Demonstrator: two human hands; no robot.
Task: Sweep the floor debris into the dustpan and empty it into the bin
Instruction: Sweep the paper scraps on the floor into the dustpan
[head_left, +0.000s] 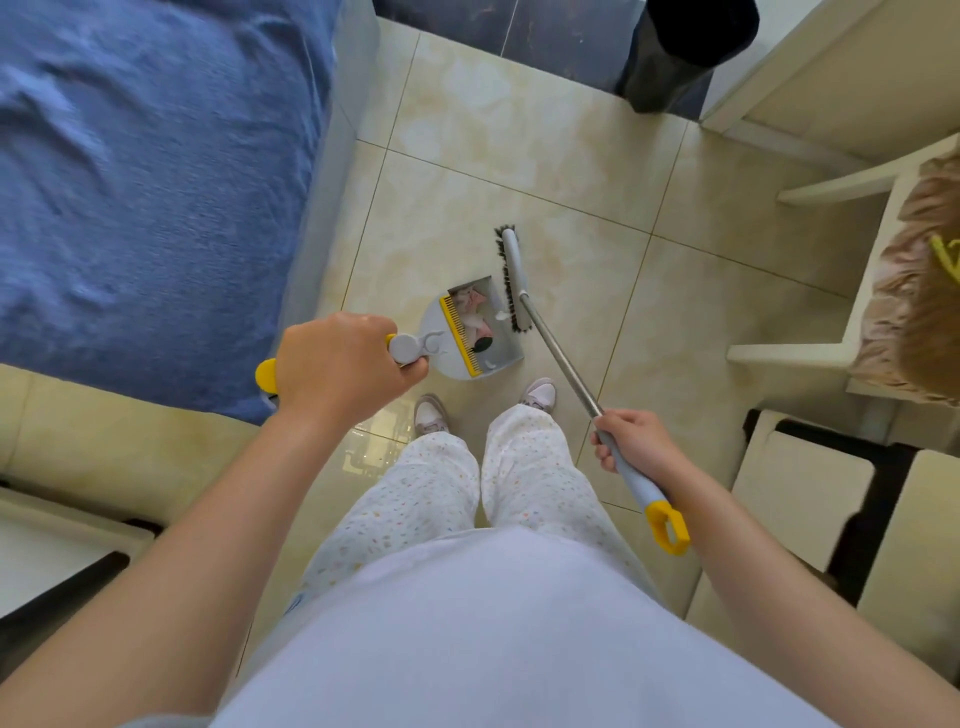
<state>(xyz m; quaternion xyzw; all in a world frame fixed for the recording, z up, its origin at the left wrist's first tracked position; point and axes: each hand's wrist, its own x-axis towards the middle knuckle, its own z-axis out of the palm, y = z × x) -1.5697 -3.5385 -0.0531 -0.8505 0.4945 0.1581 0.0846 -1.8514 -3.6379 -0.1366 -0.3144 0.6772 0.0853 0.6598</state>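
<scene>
Grey plastic dustpan (497, 359) sits low at the tiled floor (493, 171), just ahead of the person's shoes (431, 415); whether it touches the tiles cannot be told. Its mouth faces right, toward the broom. Debris (475, 312) lies inside it: crumpled pinkish and white scraps and one small dark piece. A yellow comb (460, 335) runs along the pan's back edge.

The left hand (337, 364) is closed round the dustpan's handle, knuckles up, with a yellow end cap (266, 374) showing behind the wrist.

The broom (511, 275) stands just beside the pan's open edge, its grey head and dark bristles lying along that edge and reaching beyond the far corner. Its metal shaft slants back to the right hand (631, 441), which grips the grey sleeve near the top; a yellow loop (667, 527) sticks out past the wrist.

Bare tiles run from the dustpan to the bin (670, 57), a tall black one at the far end of the floor, well apart from the pan and to the right of it. This strip of floor is bounded on the left by the edge of a bed (156, 156) with a blue cover, which comes close to the left hand, and on the right by pale shelves (831, 182) holding something brown and crumpled (914, 291).
</scene>
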